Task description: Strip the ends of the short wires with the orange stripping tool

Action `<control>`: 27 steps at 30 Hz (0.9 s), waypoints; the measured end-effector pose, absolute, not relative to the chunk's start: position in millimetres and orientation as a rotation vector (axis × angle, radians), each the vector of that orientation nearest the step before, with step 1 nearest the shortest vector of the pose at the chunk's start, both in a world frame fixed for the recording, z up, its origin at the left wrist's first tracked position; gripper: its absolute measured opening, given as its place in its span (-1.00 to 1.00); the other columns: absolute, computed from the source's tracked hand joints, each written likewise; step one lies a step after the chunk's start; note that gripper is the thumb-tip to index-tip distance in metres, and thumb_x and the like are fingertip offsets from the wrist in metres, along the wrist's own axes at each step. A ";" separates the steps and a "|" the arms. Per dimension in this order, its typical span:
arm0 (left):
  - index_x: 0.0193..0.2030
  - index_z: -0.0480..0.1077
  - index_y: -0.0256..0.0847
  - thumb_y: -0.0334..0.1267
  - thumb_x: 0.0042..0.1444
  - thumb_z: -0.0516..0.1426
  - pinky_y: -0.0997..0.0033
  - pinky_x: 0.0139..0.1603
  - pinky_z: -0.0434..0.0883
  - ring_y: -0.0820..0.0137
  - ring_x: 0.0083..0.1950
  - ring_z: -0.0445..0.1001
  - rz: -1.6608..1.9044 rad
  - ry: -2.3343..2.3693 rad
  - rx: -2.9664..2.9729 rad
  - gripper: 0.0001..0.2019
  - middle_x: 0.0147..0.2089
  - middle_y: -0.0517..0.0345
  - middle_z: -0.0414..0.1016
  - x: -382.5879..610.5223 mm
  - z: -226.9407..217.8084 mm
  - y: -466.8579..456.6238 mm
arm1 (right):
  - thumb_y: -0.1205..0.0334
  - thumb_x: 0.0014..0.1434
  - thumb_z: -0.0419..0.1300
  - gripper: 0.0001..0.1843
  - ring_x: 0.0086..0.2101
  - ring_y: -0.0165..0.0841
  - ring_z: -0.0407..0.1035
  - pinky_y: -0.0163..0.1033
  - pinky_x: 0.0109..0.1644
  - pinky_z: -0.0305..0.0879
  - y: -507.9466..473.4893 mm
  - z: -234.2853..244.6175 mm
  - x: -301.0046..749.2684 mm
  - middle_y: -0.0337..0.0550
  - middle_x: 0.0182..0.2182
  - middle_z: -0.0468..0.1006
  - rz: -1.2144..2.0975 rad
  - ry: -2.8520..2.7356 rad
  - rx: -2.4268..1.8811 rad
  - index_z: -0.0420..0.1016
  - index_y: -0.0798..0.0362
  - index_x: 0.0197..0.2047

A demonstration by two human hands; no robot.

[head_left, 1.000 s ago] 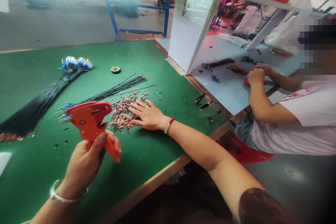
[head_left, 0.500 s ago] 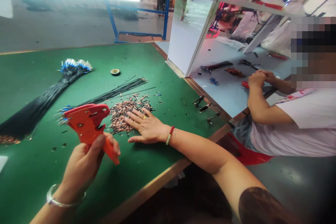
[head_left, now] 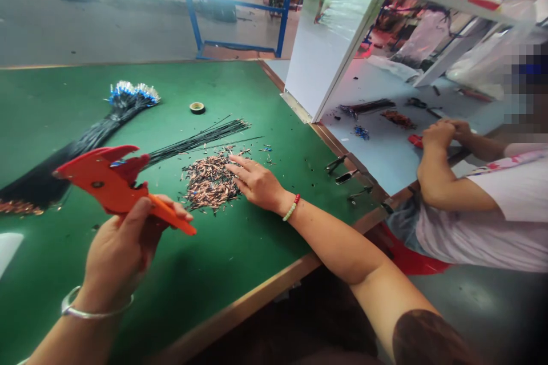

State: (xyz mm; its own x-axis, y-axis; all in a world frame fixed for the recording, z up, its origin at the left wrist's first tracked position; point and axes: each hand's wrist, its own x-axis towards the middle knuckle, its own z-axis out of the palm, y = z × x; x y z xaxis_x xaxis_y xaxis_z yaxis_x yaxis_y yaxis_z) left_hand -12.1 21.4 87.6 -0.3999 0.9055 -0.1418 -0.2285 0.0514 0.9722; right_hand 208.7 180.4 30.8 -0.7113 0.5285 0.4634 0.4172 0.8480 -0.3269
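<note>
Left hand point(head_left: 117, 245) closed around the lower handle of an orange plastic hand tool point(head_left: 105, 179), stripper or crimper type, thumb across it, silver bangle point(head_left: 96, 308) on the wrist. Tool's long axis runs from the pointed head at upper left down to the handle end at lower right, held up off the mat. Right hand point(head_left: 257, 182) open, fingers spread and angled left, fingertips point(head_left: 233, 162) at the right edge of a loose pile of copper-coloured wire bits point(head_left: 209, 182); cannot tell if it has hold of any. Beaded bracelet point(head_left: 291, 208) on that wrist. Pile lies on the green bench mat point(head_left: 240, 262), just right of the tool's handle end; right hand is nearer to it. Left of the tool, a thick bundle of black wires point(head_left: 103, 137) with blue terminals. Thin loose black wires point(head_left: 199, 140) behind the pile, small tape roll point(head_left: 197, 108) beyond. At right, a co-worker's hands point(head_left: 440, 137) work over a red tool point(head_left: 415, 140) at the next bench.
</note>
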 end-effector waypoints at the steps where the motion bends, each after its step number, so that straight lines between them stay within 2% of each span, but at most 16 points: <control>1: -0.29 0.58 -0.19 0.06 0.24 0.27 0.33 -0.19 0.67 0.24 -0.27 0.65 1.572 1.376 0.676 -0.67 -0.34 0.05 0.65 -12.8 88.9 23.4 | 0.34 0.48 0.08 -0.59 0.30 -0.19 0.34 -0.01 0.39 0.27 178.6 30.8 208.4 0.12 0.32 0.49 0.258 -2.449 -0.686 0.52 0.17 0.30; 4: -0.35 0.53 -0.20 -0.13 0.39 0.10 0.32 -0.18 0.67 0.28 -0.27 0.64 1.710 1.341 0.428 -0.67 -0.39 0.10 0.59 -15.0 94.7 31.0 | 0.26 0.49 0.14 -0.70 0.13 -0.16 0.42 0.01 0.28 0.29 172.6 35.6 204.4 0.04 0.07 0.64 0.235 -2.450 -0.731 0.64 0.08 0.15; 7: -0.35 0.50 -0.22 -0.21 0.45 0.00 0.30 -0.19 0.67 0.31 -0.30 0.63 1.849 1.358 0.311 -0.63 -0.41 0.15 0.56 -19.3 98.0 38.1 | 0.19 0.49 0.18 -0.73 -0.02 -0.19 0.43 -0.05 0.17 0.28 166.6 46.0 189.6 -0.01 -0.07 0.65 0.250 -2.579 -0.733 0.66 0.08 0.08; 10: -0.32 0.50 -0.23 -0.21 0.45 0.02 0.31 -0.17 0.66 0.32 -0.30 0.64 1.938 1.369 0.297 -0.66 -0.40 0.16 0.59 -23.7 96.9 41.0 | 0.17 0.49 0.18 -0.72 -0.04 -0.19 0.42 -0.09 0.11 0.25 162.6 57.5 163.7 0.02 -0.05 0.63 0.222 -2.778 -0.695 0.63 0.10 0.11; 15: -0.32 0.50 -0.25 -0.18 0.44 0.05 0.35 -0.22 0.62 0.33 -0.32 0.66 1.917 1.311 0.326 -0.67 -0.41 0.15 0.61 -26.1 94.6 38.9 | 0.27 0.48 0.14 -0.75 -0.05 -0.15 0.41 -0.10 0.01 0.22 162.0 63.6 130.5 0.07 -0.05 0.61 0.046 -2.987 -0.779 0.64 0.16 -0.05; 23: -0.27 0.52 -0.26 -0.12 0.39 0.16 0.45 -0.31 0.52 0.35 -0.29 0.68 1.927 1.151 0.443 -0.73 -0.36 0.11 0.64 -30.9 87.1 35.4 | 0.30 0.45 0.16 -0.80 -0.07 -0.22 0.43 -0.13 0.04 0.25 168.0 58.4 150.6 0.01 -0.07 0.62 0.126 -2.787 -0.910 0.62 0.12 -0.14; 27: -0.28 0.51 -0.28 -0.14 0.38 0.16 0.38 -0.21 0.56 0.34 -0.31 0.68 1.906 1.181 0.459 -0.72 -0.39 0.08 0.63 -26.1 87.6 34.9 | 0.31 0.43 0.21 -0.87 -0.10 -0.23 0.45 -0.12 0.06 0.23 167.6 61.5 172.2 -0.03 -0.13 0.66 0.202 -2.680 -0.976 0.60 0.08 -0.15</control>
